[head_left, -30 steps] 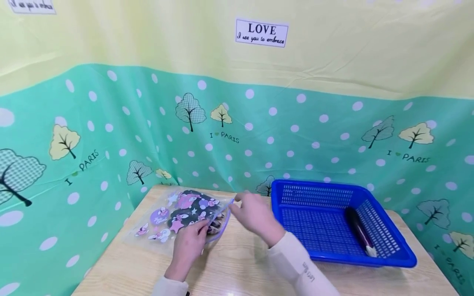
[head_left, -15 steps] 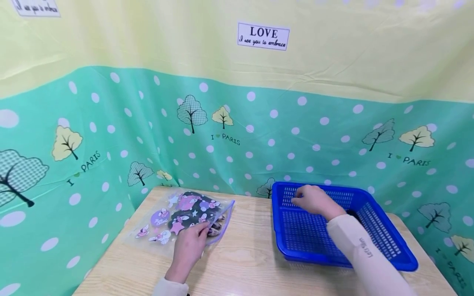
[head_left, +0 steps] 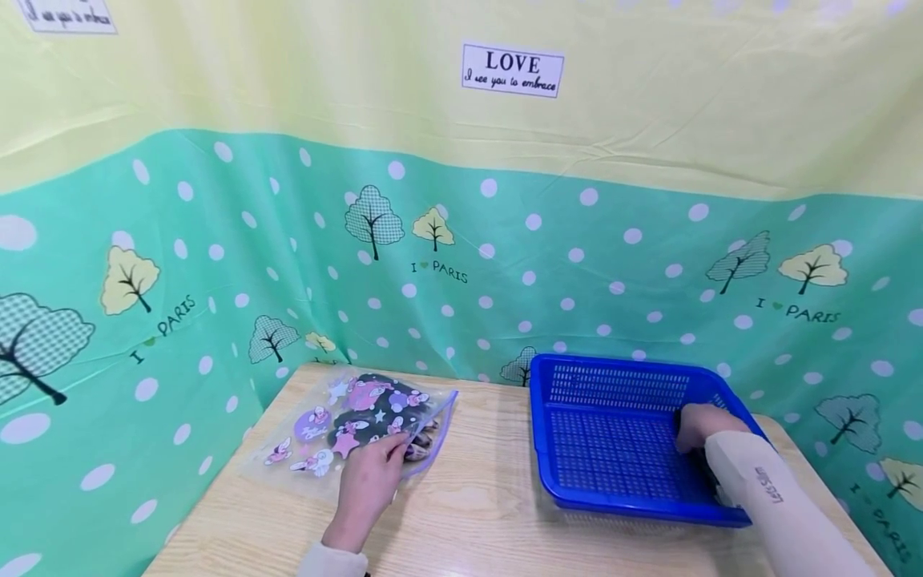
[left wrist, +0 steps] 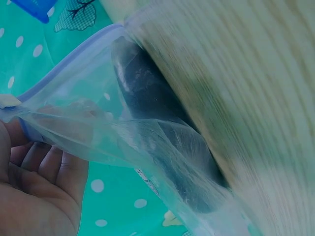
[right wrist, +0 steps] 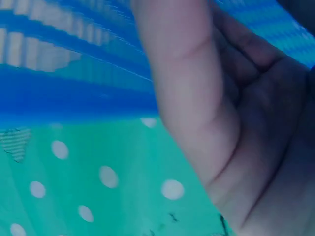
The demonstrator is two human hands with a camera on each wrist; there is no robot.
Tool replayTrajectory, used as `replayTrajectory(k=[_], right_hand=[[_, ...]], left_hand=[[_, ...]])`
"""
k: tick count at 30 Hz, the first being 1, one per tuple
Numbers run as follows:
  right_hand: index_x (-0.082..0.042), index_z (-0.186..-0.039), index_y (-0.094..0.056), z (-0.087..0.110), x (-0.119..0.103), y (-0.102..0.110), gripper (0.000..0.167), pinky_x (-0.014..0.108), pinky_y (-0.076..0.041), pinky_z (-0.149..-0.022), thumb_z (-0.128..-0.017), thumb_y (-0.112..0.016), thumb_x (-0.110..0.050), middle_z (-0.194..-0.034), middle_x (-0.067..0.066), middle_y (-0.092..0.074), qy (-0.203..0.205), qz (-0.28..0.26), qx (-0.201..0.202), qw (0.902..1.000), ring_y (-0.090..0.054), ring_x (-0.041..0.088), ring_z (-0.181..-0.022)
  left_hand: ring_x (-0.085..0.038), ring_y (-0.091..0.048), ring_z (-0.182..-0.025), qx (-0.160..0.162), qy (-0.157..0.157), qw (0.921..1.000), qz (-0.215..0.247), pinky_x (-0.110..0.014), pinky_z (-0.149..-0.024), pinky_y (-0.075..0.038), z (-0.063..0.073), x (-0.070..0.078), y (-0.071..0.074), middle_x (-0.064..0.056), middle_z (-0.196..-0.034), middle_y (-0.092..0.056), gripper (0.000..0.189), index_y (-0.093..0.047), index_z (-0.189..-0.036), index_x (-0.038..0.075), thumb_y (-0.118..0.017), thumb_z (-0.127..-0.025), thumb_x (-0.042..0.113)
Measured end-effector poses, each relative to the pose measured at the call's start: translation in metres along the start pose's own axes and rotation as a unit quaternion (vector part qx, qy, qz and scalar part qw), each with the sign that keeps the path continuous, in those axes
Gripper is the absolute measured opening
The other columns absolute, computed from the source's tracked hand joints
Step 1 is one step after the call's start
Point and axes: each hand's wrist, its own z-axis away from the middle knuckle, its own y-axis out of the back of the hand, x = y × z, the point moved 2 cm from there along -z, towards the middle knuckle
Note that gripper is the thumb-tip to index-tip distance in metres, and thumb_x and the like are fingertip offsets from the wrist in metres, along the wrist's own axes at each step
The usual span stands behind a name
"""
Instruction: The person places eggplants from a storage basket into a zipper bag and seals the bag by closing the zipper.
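Observation:
On the left of the table lies a clear zip bag [head_left: 306, 433] with pink and purple prints, its purple-edged mouth toward the right. Long dark eggplant-like contents [left wrist: 152, 88] show through its film. My left hand [head_left: 369, 485] pinches the near edge of the bag's mouth between thumb and fingers. My right hand [head_left: 703, 425] is down inside the blue basket [head_left: 627, 504], at the eggplant [head_left: 699, 465] along its right side. Hand and sleeve cover most of that eggplant. In the right wrist view the thumb hides the fingers' contact, so a grip cannot be made out.
The wooden table [head_left: 476, 505] separates bag and basket by a strip of bare wood. Behind them hangs a green and yellow curtain [head_left: 461, 320] with dots and trees, close to the table's back edge. The basket's raised perforated walls surround my right hand.
My right hand has left the bag's mouth, crossed over the basket's left part, and lowered to the eggplant on its right side. The left hand keeps its pinch on the bag.

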Motion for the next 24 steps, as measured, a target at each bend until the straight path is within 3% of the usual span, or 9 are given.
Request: replayTrajectory(k=[3, 5, 8, 12, 15, 17, 20, 24], right_hand=[[0.019, -0.108, -0.059, -0.001, 0.010, -0.009, 0.042, 0.051, -0.054, -0.079, -0.080, -0.081, -0.003, -0.089, 0.023, -0.062, -0.013, -0.011, -0.008, 0.9998, -0.059, 0.037, -0.084], [0.020, -0.106, -0.059, 0.003, 0.011, -0.011, 0.041, 0.054, -0.054, -0.078, -0.079, -0.082, 0.000, -0.088, 0.023, -0.062, -0.014, -0.021, -0.002, 0.9997, -0.059, 0.038, -0.083], [0.019, -0.106, -0.057, 0.012, 0.009, -0.012, 0.038, 0.048, -0.056, -0.073, -0.080, -0.080, 0.003, -0.085, 0.021, -0.062, -0.021, -0.046, -0.005, 0.9987, -0.061, 0.035, -0.079], [0.013, -0.100, -0.059, 0.028, 0.001, -0.013, 0.035, 0.047, -0.055, -0.074, -0.081, -0.082, -0.006, -0.084, 0.019, -0.061, -0.037, -0.064, -0.016, 0.9971, -0.062, 0.034, -0.080], [0.003, -0.096, -0.060, 0.027, -0.002, -0.015, 0.034, 0.051, -0.052, -0.078, -0.079, -0.085, -0.013, -0.086, 0.017, -0.058, -0.025, -0.028, -0.030, 0.9989, -0.057, 0.034, -0.083], [-0.001, -0.101, -0.060, 0.022, -0.004, -0.018, 0.036, 0.052, -0.051, -0.079, -0.077, -0.085, -0.012, -0.089, 0.018, -0.056, -0.021, -0.015, -0.040, 0.9989, -0.056, 0.035, -0.086], [-0.001, -0.120, -0.060, 0.012, -0.007, -0.024, 0.049, 0.051, -0.050, -0.078, -0.077, -0.083, -0.006, -0.098, 0.021, -0.055, 0.003, -0.011, -0.059, 0.9982, -0.054, 0.036, -0.090], [0.000, -0.148, -0.042, 0.014, -0.020, -0.022, 0.076, 0.042, -0.049, -0.069, -0.079, -0.073, 0.004, -0.115, 0.030, -0.047, 0.023, -0.033, -0.075, 0.9964, -0.051, 0.041, -0.095]], left_hand=[[-0.023, -0.069, -0.079, 0.002, 0.002, 1.0000, 0.002, -0.042, -0.066, -0.054, 0.000, 0.000, -0.001, -0.014, -0.106, -0.075, 0.020, -0.078, -0.110, 0.007, -0.071, -0.092, 0.008], [-0.024, -0.070, -0.081, 0.006, 0.002, 1.0000, 0.004, -0.043, -0.067, -0.055, -0.001, 0.000, -0.002, -0.014, -0.106, -0.075, 0.020, -0.078, -0.110, 0.007, -0.071, -0.091, 0.008], [-0.025, -0.070, -0.081, 0.010, -0.001, 0.9999, 0.005, -0.043, -0.066, -0.055, -0.001, -0.001, -0.002, -0.014, -0.106, -0.075, 0.020, -0.078, -0.110, 0.007, -0.071, -0.091, 0.008], [-0.028, -0.071, -0.083, 0.010, -0.009, 0.9999, 0.000, -0.044, -0.067, -0.056, -0.001, -0.001, -0.002, -0.014, -0.105, -0.075, 0.020, -0.078, -0.109, 0.007, -0.072, -0.091, 0.007], [-0.032, -0.072, -0.092, 0.008, -0.011, 0.9999, -0.003, -0.048, -0.073, -0.057, -0.001, -0.002, -0.002, -0.014, -0.106, -0.075, 0.019, -0.078, -0.109, 0.007, -0.072, -0.091, 0.007], [-0.033, -0.072, -0.094, 0.006, -0.008, 0.9999, -0.003, -0.049, -0.076, -0.057, -0.001, -0.002, -0.002, -0.014, -0.106, -0.075, 0.019, -0.078, -0.110, 0.007, -0.072, -0.091, 0.008], [-0.033, -0.072, -0.095, 0.002, -0.002, 1.0000, -0.003, -0.049, -0.076, -0.057, 0.000, -0.003, -0.003, -0.014, -0.107, -0.075, 0.020, -0.078, -0.110, 0.007, -0.072, -0.091, 0.008], [-0.032, -0.072, -0.091, 0.002, -0.004, 1.0000, -0.003, -0.049, -0.073, -0.057, 0.001, -0.003, -0.002, -0.014, -0.106, -0.075, 0.020, -0.078, -0.110, 0.007, -0.072, -0.091, 0.008]])
